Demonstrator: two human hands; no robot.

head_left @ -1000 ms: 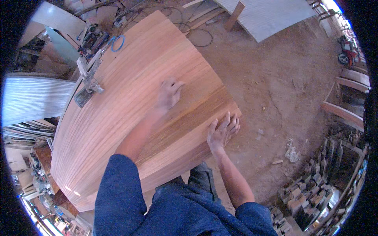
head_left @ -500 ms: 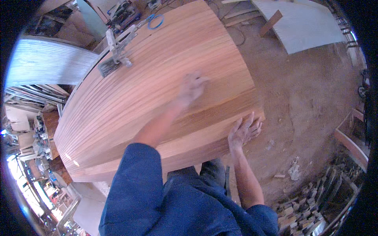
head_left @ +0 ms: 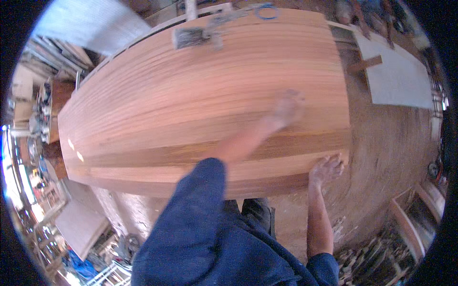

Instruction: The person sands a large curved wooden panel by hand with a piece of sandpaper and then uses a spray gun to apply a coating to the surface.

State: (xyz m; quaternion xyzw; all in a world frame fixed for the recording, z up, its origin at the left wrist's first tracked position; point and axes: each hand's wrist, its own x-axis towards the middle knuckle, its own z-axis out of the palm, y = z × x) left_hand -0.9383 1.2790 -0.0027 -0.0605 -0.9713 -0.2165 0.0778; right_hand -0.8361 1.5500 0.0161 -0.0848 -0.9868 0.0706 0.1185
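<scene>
A broad, curved panel of reddish-brown wooden strips (head_left: 200, 100), shaped like a boat hull, spreads out in front of me. My left hand (head_left: 288, 107) is low over its right half, at or very near the surface. Motion smears its fingers, so whether it holds anything is unclear. Close to the panel's right end, my right hand (head_left: 327, 169) rests at the lower edge, its fingers spread and a little bent, with nothing seen in it. Pale dust covers its skin.
On the panel's far edge sits a grey clamp-like tool (head_left: 210, 35) with a dark block, beside a blue loop (head_left: 266, 11). A white sheet (head_left: 400, 76) lies at far right, with another person's hands (head_left: 377, 35) behind it. A wooden frame (head_left: 405, 224) stands lower right.
The view has turned, so the panel lies more level and farther right. My left hand has moved along the panel. My right hand's fingers have bent more at the edge.
</scene>
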